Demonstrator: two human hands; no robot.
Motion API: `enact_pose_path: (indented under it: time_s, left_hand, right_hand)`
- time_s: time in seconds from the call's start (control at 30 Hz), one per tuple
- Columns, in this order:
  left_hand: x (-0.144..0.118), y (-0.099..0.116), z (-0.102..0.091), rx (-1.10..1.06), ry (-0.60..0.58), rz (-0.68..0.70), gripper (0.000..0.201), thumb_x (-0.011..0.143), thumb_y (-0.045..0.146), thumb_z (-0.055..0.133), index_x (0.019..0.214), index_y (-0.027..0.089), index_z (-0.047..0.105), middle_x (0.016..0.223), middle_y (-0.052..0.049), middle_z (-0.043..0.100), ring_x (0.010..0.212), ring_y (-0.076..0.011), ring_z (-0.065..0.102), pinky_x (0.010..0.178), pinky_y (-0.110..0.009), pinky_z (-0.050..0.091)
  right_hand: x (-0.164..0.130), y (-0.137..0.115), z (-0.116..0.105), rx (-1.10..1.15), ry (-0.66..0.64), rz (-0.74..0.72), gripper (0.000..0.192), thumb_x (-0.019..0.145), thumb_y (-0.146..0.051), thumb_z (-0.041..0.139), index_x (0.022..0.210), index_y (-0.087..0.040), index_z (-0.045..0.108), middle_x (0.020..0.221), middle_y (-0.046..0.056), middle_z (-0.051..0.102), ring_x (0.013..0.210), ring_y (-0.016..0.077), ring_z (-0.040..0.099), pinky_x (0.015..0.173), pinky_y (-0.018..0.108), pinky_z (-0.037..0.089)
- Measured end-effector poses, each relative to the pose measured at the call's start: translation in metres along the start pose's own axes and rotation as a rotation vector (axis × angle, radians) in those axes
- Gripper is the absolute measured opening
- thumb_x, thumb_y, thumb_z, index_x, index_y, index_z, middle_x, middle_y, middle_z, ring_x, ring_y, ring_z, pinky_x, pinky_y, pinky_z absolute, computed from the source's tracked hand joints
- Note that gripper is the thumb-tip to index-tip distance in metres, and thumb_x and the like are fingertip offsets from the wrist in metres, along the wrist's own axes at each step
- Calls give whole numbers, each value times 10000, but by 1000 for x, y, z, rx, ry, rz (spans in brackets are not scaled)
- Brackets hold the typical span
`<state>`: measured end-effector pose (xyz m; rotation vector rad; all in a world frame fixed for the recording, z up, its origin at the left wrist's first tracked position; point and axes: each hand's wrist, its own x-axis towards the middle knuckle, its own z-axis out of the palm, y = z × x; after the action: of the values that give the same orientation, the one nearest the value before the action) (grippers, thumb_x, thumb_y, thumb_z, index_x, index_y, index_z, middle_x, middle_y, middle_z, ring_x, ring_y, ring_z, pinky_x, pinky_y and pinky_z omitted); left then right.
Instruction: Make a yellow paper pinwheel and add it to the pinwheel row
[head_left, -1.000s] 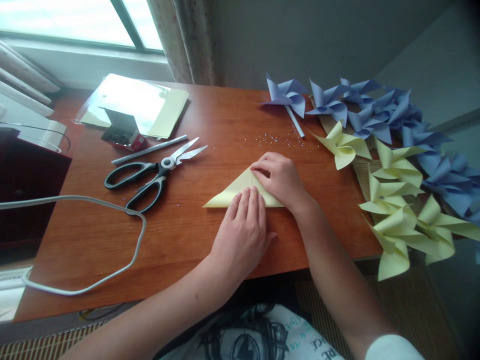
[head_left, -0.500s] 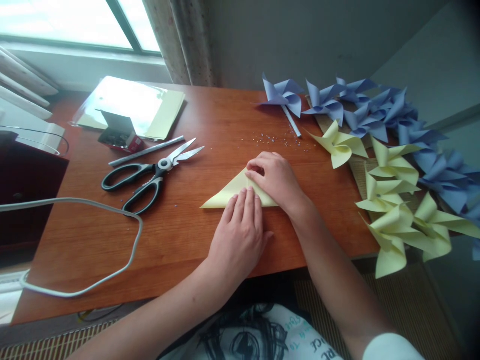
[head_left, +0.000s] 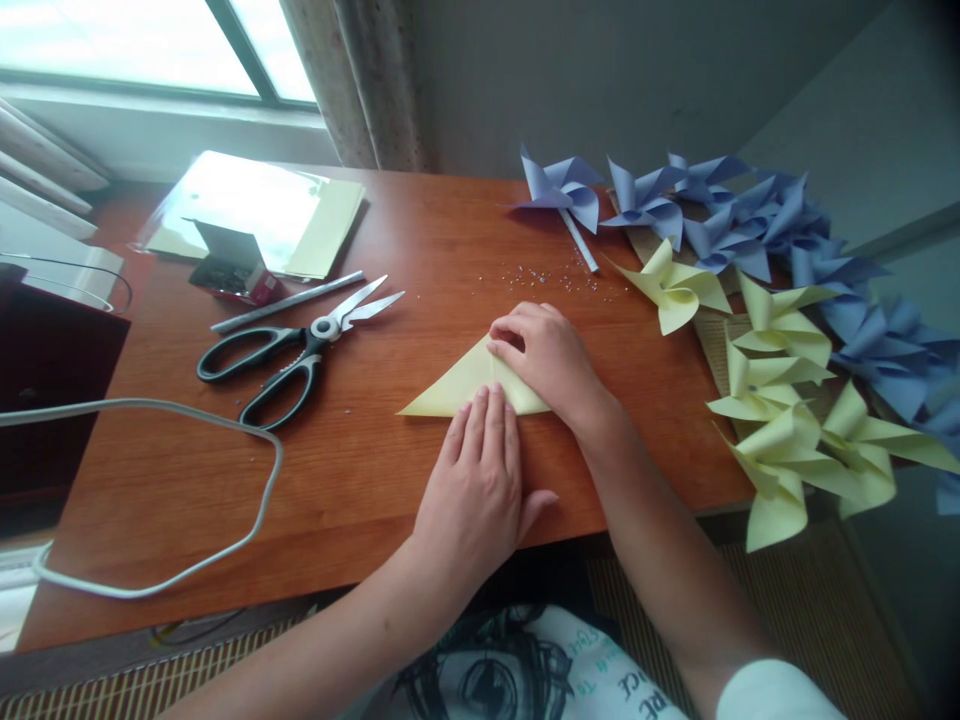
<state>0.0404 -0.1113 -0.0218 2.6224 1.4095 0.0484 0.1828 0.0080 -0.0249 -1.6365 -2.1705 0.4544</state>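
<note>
While our left hand (head_left: 480,480) lies flat, pinning the folded yellow paper (head_left: 457,385) mid-desk (head_left: 375,470), our right hand's (head_left: 551,360) curled fingertips press its upper edge; we judge creasing underway, needing firm, even pressure along the fold.

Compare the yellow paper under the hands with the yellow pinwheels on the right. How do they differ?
The paper lies flat as a folded triangle; the pinwheels are curled into standing blades. The paper is one piece, pressed by the left hand and right hand; the pinwheels are several, untouched, piled at the table's right edge. Both are the same pale yellow.
</note>
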Motion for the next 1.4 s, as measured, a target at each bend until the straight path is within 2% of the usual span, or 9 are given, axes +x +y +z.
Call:
enact_pose_path:
  time_s: [0.23, 0.43, 0.53, 0.67, 0.73, 0.83, 1.07, 1.3, 1.4]
  left_hand:
    - [-5, -1, 5, -69, 7, 20, 1103, 867, 789, 374, 1548, -68, 246, 1633, -325, 143, 1536, -440, 124, 1248, -549, 151]
    - [-6, -4, 5, -127, 41, 40, 1052, 831, 803, 440, 1574, 74, 288, 1636, -321, 161, 1533, -448, 135, 1224, -564, 180]
    - [-7, -4, 7, -129, 62, 41, 1047, 832, 803, 437, 1566, 68, 310, 1632, -318, 182, 1530, -450, 154, 1222, -557, 187]
    - [-7, -4, 8, -107, 68, 43, 1060, 857, 790, 401, 1545, -12, 313, 1627, -330, 180, 1529, -449, 156, 1229, -554, 163]
    - [-8, -3, 8, -106, 65, 45, 1050, 869, 778, 392, 1543, -22, 308, 1627, -330, 178, 1531, -447, 148, 1230, -555, 159]
    - [-8, -3, 9, -124, 59, 45, 1063, 860, 789, 397, 1543, -21, 305, 1627, -332, 175, 1533, -450, 128, 1228, -554, 161]
    - [-8, -3, 8, -136, 66, 40, 1054, 849, 777, 448, 1533, -16, 325, 1622, -344, 174, 1531, -457, 124, 1223, -563, 168]
    - [-7, -3, 7, -134, 64, 36, 1061, 840, 774, 472, 1551, 6, 297, 1627, -341, 163, 1531, -454, 129, 1221, -560, 167]
    - [-7, -3, 7, -143, 69, 39, 1055, 839, 773, 476, 1551, 14, 302, 1624, -343, 171, 1529, -458, 135, 1218, -564, 175]
  right_hand:
    - [-2, -2, -2, -42, -4, -10, 68, 908, -213, 674, 874, -217, 732, 960, 33, 716, 932, 228, 581, 843, 341, 437]
    - [0, -1, -1, -45, -9, -29, 107, 927, -214, 641, 894, -215, 743, 971, 56, 718, 957, 243, 587, 867, 368, 455]
    - [-3, 1, -6, -6, -21, -69, 188, 966, -197, 568, 926, -203, 752, 980, 66, 724, 962, 235, 608, 909, 373, 466]
    - [-26, 3, -14, 22, 43, -102, 226, 965, -183, 537, 1094, -167, 722, 1070, 96, 721, 1020, 253, 621, 976, 403, 481]
    - [-45, 2, -14, 14, 127, -106, 328, 930, -163, 557, 1243, -153, 657, 1209, 122, 680, 1139, 276, 583, 1043, 425, 463]
    - [-71, 2, -8, -43, 143, -117, 476, 881, -160, 587, 1356, -185, 577, 1360, 134, 602, 1251, 317, 517, 1083, 488, 441]
    - [-97, 8, 2, -130, 190, -38, 552, 872, -149, 566, 1414, -246, 525, 1415, 123, 570, 1279, 340, 507, 1083, 546, 439]
    - [-117, 34, -11, -160, 277, 87, 573, 853, -81, 529, 1399, -252, 553, 1336, 121, 631, 1223, 324, 559, 1056, 541, 476]
    - [-120, 37, -20, -140, 316, 121, 544, 865, -66, 504, 1377, -238, 573, 1314, 131, 638, 1220, 324, 565, 1067, 551, 470]
